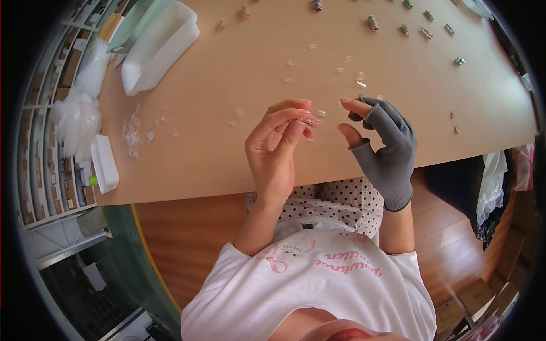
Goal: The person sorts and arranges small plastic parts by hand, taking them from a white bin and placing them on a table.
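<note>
Pinching small silvery piece (307,121) — left fingers (284,116); gloved right fingers (351,136) parted — clear scraps (360,83) beyond, white bin (162,59) off left.

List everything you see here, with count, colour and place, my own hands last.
Table: one, tan, centre
Small piece: at least one, silvery, in the left fingertips
Cylindrical pieces: at least eight, silver and green, far side, centre to right
Amber pieces: two, yellowish, far side, left of centre
Plastic bits: many, clear, piled left and scattered mid-table
Deep bin: one, white, far left
Narrow tray: one, white, left edge
Plastic bag: at least one, clear, left
Shelving: count unclear, grey, far left
Cardboard boxes: several, brown, lower right
Left hand: one, bare, centre
Right hand: one, grey open-fingered glove, right of centre
</note>
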`<state>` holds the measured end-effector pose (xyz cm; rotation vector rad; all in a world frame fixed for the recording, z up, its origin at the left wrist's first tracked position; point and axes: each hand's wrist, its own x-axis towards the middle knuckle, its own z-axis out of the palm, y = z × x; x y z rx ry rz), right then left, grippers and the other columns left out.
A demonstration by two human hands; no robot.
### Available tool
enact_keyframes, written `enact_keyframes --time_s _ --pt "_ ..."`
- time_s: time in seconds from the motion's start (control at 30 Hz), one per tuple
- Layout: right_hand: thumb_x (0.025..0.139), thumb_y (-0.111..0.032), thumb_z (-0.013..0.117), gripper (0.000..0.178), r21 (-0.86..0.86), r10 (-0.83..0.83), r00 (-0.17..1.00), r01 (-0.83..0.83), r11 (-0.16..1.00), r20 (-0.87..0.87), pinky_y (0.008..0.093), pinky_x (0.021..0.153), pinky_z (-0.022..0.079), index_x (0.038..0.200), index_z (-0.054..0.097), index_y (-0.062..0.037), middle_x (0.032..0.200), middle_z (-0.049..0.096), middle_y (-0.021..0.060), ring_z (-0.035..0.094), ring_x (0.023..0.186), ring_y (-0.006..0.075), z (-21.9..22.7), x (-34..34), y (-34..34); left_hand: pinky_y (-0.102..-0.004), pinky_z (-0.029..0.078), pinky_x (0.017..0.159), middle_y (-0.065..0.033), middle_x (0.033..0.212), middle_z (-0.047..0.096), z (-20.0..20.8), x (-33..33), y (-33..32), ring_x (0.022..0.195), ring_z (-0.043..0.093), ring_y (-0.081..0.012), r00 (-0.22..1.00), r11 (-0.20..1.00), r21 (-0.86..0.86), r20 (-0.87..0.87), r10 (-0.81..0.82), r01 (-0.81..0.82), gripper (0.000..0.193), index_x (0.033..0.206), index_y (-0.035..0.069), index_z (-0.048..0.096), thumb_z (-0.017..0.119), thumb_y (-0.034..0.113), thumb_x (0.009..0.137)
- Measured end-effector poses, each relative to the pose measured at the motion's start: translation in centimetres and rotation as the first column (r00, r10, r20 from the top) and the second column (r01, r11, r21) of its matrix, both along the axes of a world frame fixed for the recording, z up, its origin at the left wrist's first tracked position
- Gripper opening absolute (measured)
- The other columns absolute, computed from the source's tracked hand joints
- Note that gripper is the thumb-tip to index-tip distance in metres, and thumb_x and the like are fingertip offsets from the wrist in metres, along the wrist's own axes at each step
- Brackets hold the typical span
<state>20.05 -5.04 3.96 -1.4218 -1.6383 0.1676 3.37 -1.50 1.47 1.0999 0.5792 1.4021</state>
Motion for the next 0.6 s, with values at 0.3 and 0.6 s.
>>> enact_keyframes --time_s 0.3,0.6 --pt "0.072 -0.012 0.077 0.025 -0.001 0.184 0.921 -0.197 0.981 -0.344 0.0317 0.067 0.047 0.096 0.073 -0.0117 0.082 0.066 0.005 0.062 0.073 0.0215 0.0 -1.9 -0.6 -0.0332 0.045 0.086 -0.0106 0.109 0.058 -1.1 -0.3 0.2 0.1 0.056 -0.0188 0.975 0.975 0.108 0.089 -0.205 0.196 0.013 0.103 0.0 0.07 0.063 0.006 0.093" --pt "0.071 -0.012 0.075 0.026 0.104 0.16 0.955 -0.138 0.985 -0.251 0.0324 0.067 0.047 0.097 0.073 -0.0141 0.084 0.066 0.0045 0.061 0.071 0.0219 -0.2 -2.1 -0.8 -0.0348 0.045 0.089 -0.0137 0.112 0.06 -1.2 -0.5 0.0 0.101 0.059 -0.022 0.966 0.972 0.102 0.126 -0.225 0.213 0.021 0.112 -0.001 0.069 0.063 0.006 0.093"
